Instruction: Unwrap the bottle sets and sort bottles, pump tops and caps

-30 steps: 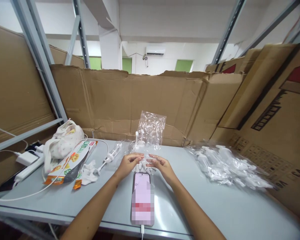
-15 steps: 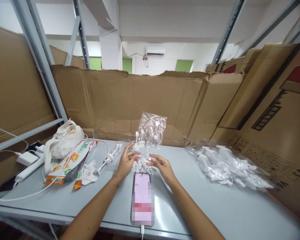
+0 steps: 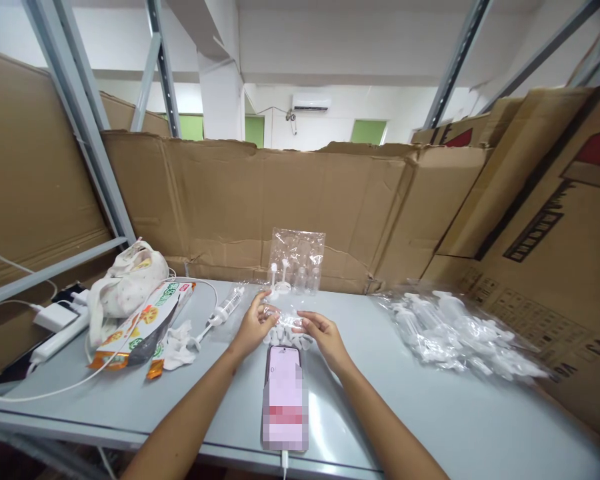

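Hands: Where the left hand (image 3: 253, 328) and the right hand (image 3: 327, 339) face each other above the table (image 3: 390, 407), the near end of a clear plastic bag (image 3: 298, 257) lies between their fingertips.
Left grip: index finger raised; thumb and remaining fingers curled to a narrow gap beside the film. Whether they pinch it cannot be told.
Right grip: thumb and fingers drawn close together at the film's right side; contact too fine to make out.
Clear film: far part upright beyond both hands, in front of the cardboard panel (image 3: 280, 193).
White stems (image 3: 274, 269): two, upright, at the bag's left side; inside or behind, indistinguishable.
White pieces (image 3: 281, 337): heaped just below the bag's near end.
Phone (image 3: 286, 397): flat, between the forearms, nearer the person.
Left margin: lone syringe (image 3: 226, 309), crumpled tissue (image 3: 180, 343), food packet (image 3: 143, 323).
Right margin: bagged syringes (image 3: 460, 333), well apart from the right hand.
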`<state>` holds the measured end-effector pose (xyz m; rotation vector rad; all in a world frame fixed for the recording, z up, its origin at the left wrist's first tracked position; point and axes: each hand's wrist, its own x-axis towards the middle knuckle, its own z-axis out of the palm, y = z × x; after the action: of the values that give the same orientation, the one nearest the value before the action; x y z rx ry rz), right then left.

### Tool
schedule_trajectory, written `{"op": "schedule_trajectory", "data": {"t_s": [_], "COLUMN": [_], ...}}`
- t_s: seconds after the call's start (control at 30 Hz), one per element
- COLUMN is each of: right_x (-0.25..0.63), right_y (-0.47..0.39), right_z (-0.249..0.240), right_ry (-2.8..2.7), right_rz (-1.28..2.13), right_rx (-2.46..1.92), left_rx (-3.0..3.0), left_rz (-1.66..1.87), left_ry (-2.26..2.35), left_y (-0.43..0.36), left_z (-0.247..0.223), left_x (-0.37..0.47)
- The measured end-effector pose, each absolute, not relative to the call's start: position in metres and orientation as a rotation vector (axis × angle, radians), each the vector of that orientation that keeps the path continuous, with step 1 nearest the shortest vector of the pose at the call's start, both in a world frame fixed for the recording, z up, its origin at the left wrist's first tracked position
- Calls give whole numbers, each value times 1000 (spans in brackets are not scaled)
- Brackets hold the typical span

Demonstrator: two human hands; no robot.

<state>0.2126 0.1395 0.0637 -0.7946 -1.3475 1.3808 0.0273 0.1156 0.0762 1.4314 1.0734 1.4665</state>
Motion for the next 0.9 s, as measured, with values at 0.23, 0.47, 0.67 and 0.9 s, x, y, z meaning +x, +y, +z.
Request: {"op": "schedule_trajectory", "data": {"t_s": [0.23,0.47,0.67,0.9], "right_x": [211,218,216,222], "right_y": [136,141,143,150], "right_z": [65,68,66,59], "right_ry": [-1401,-1309,-1337,-1322], "right_rz": [1412,1395,1247,1134], "right_rx": [-789,-780,-845,-832], "left_rx": [1398,1495,1609,1933], "left_rz": [1529,1434,1371,1190], "left_ry": [1083,1111,1167,2034], "left_y": [116,124,126,110], "left_z": [76,77,75,94], "left_x": [30,10,8,-27]}}
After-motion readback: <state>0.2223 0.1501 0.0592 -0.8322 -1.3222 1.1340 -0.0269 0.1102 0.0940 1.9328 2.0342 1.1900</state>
